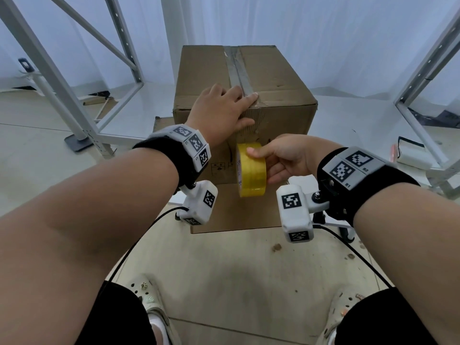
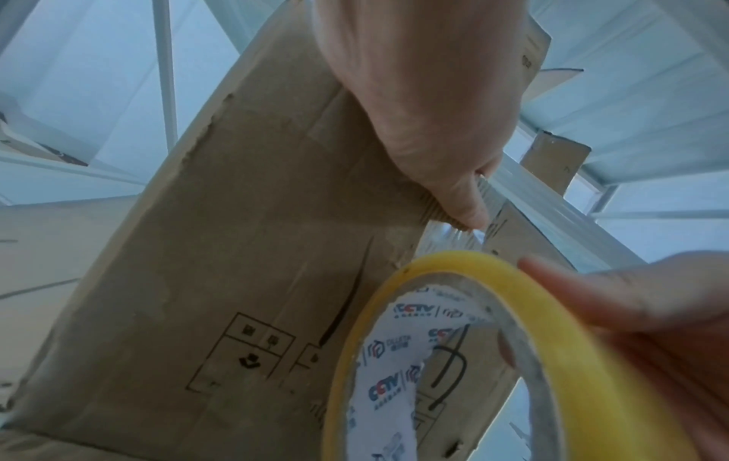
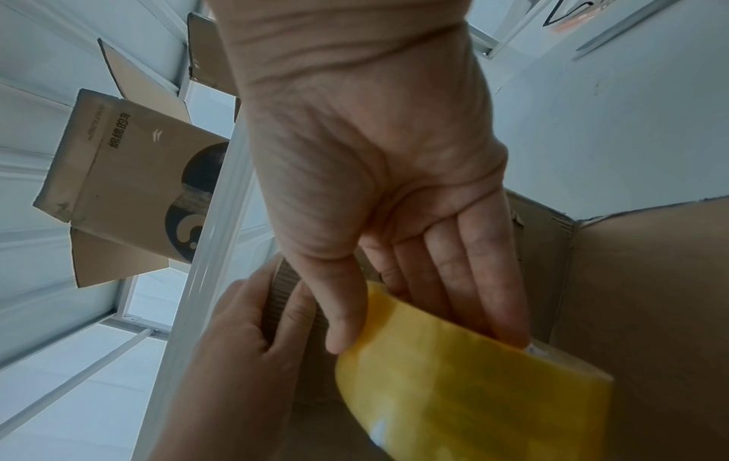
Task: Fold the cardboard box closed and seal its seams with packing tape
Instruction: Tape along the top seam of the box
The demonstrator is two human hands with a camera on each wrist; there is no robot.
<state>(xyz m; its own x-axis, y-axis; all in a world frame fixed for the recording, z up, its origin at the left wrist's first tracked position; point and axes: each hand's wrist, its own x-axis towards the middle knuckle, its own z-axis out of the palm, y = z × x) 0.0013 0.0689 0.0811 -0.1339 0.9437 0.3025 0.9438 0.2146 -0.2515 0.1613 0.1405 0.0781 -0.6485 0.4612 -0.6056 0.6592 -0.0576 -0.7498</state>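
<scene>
Cardboard box (image 1: 273,78): flaps closed, top centre seam taped. Left hand (image 1: 224,108) presses flat at 6 o'clock edge; right hand (image 1: 286,158) grips yellow tape roll (image 1: 251,170). Front run unfinished.

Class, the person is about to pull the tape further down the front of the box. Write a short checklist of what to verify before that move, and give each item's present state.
1. Top flaps of the box folded shut: ok, they lie flat with a tape strip along the middle seam.
2. Strip pressed down at the top front edge: ok, the left hand lies flat over it, thumb on the front face.
3. Tape roll firmly held: ok, the right hand pinches it between thumb and fingers.
4. Roll in line with the seam: ok, it sits just below the strip.
5. Tape free of wrinkles: cannot tell.
6. Something to cut the tape within reach: cannot tell, none shows.
</scene>
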